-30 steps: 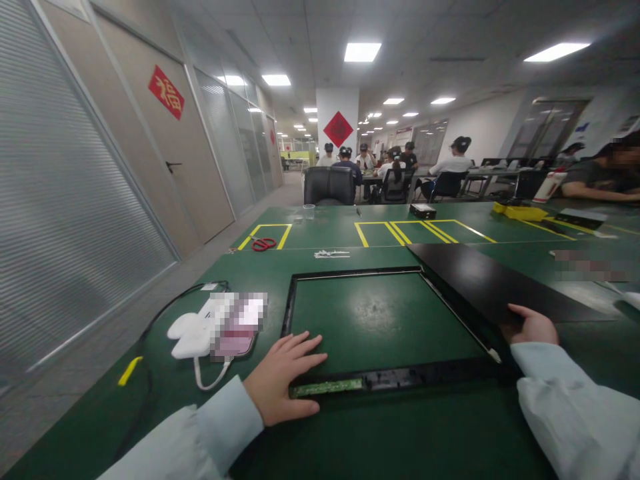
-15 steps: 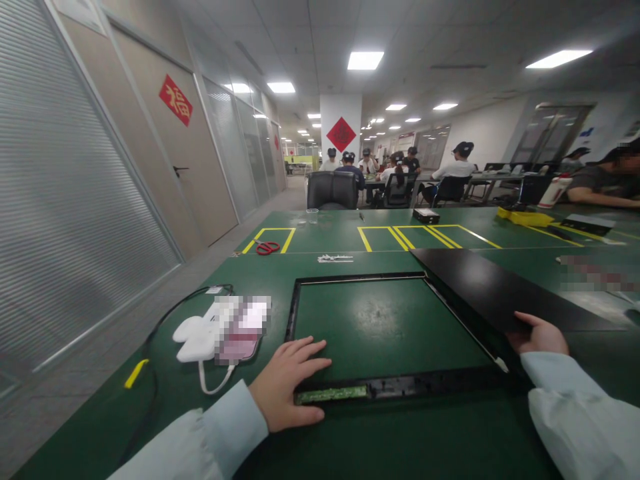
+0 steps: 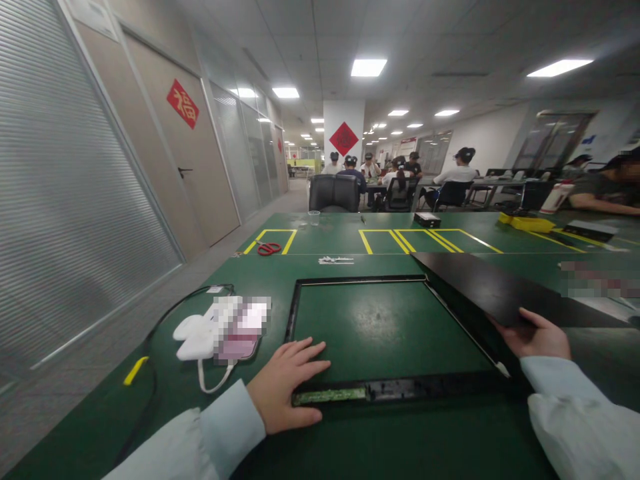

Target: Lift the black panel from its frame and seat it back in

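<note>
A black rectangular frame (image 3: 430,385) lies flat on the green table (image 3: 380,440), with a strip of green circuit board (image 3: 330,396) set in its near bar. My left hand (image 3: 290,383) rests with fingers spread over the frame's near left corner. A thin black panel (image 3: 500,287) stands tilted along the frame's right side, its near edge gripped by my right hand (image 3: 537,335). The thumb lies on top of the panel; the other fingers are mostly hidden beneath it. A small white piece (image 3: 501,368) shows at the frame's near right corner.
To the left lie white devices with a cable (image 3: 195,343) and a blurred pink phone (image 3: 245,337). Farther back are red-handled scissors (image 3: 269,249), small white strips (image 3: 336,260), a black box (image 3: 427,219) and a yellow tray (image 3: 527,222). Several people sit beyond the table.
My right hand has raised the near edge of the black panel a little, tilting it more. My left hand stays on the frame's corner. The view has shifted slightly.
</note>
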`<state>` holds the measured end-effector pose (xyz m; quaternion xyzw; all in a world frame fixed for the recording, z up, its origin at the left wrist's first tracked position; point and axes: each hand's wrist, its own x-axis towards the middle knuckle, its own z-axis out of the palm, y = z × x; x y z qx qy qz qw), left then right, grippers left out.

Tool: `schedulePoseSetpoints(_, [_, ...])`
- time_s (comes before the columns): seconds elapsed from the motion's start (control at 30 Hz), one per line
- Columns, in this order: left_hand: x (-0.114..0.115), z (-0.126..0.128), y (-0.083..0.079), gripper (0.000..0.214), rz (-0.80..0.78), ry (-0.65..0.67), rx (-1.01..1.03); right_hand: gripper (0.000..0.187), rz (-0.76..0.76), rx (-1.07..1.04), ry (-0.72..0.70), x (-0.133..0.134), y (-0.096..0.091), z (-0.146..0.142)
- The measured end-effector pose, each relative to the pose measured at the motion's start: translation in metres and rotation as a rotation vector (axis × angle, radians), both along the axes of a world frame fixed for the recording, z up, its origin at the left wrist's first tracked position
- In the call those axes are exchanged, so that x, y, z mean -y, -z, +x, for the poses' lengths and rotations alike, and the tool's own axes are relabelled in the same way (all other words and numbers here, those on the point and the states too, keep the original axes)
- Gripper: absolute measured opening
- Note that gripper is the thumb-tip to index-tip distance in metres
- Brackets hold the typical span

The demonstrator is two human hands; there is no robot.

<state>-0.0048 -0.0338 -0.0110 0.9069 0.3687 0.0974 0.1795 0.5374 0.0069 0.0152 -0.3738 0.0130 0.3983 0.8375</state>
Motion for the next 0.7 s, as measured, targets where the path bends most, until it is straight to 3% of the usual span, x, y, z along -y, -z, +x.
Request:
schedulePoseSetpoints(0.13, [0.002, 0.002, 0.000, 0.085, 0.058, 0.026, -0.007, 0.049, -0.050, 0.028, 0.020, 0.001, -0.014, -0.010])
schedulePoseSetpoints(0.3, [0.006, 0.004, -0.006, 0.055, 0.094, 0.087, -0.033, 0.044, -0.014, 0.060, 0.031, 0.006, -0.026, -0.024])
schedulePoseSetpoints(0.47, [0.009, -0.005, -0.012, 0.059, -0.012, 0.101, -0.019, 0.058, 0.103, 0.128, 0.006, 0.021, -0.042, -0.041])
schedulePoseSetpoints(0.57, [0.006, -0.009, -0.014, 0.075, -0.130, 0.026, 0.169, 0.063, 0.118, 0.117, -0.015, 0.027, -0.050, -0.049])
schedulePoseSetpoints(0.7, [-0.004, -0.003, -0.023, 0.095, -0.444, -0.243, 0.670, 0.057, 0.097, 0.098, -0.116, 0.023, -0.043, -0.048])
